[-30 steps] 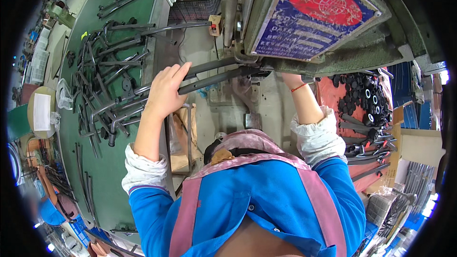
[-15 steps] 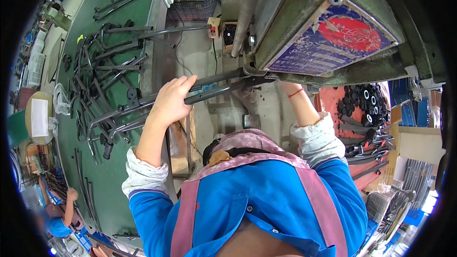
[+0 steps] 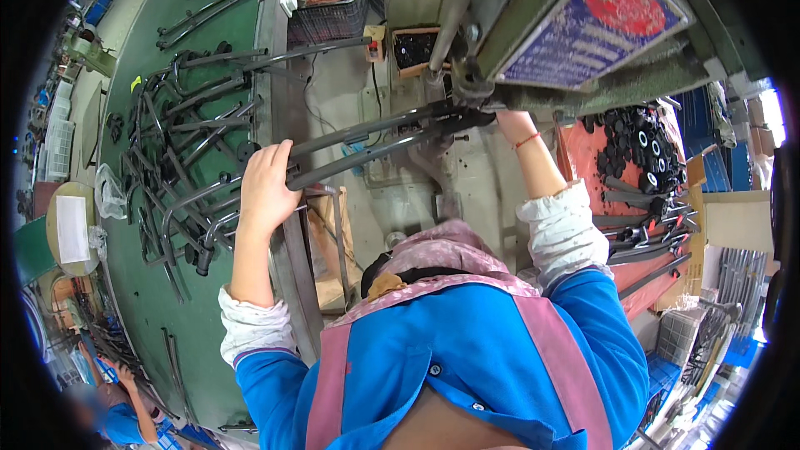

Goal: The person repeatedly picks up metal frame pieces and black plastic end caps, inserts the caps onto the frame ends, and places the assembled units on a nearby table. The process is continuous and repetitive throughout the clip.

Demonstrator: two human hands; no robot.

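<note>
A dark metal tube frame (image 3: 379, 143) with two long bars reaches from the green table to beneath the machine head (image 3: 471, 83). My left hand (image 3: 271, 183) grips its bars near the table edge, the fingers curled over the tubes. At the far end of the frame, just under the machine, is my right hand (image 3: 515, 127); its fingers are hidden behind the machine and the part. The bent left ends of the bars lie over a pile of similar dark tubes (image 3: 187, 125).
The green table (image 3: 162, 317) runs along my left. A red surface (image 3: 575, 150) at right holds black round parts and dark tubes. Behind the frame stand a small box of black bits (image 3: 415, 50) and a dark crate (image 3: 329, 21). Another person (image 3: 125, 417) works at far lower left.
My left hand has shifted left along the tube frame, toward the table. My view has moved slightly, and the machine appears farther right. The other person's arm has lowered.
</note>
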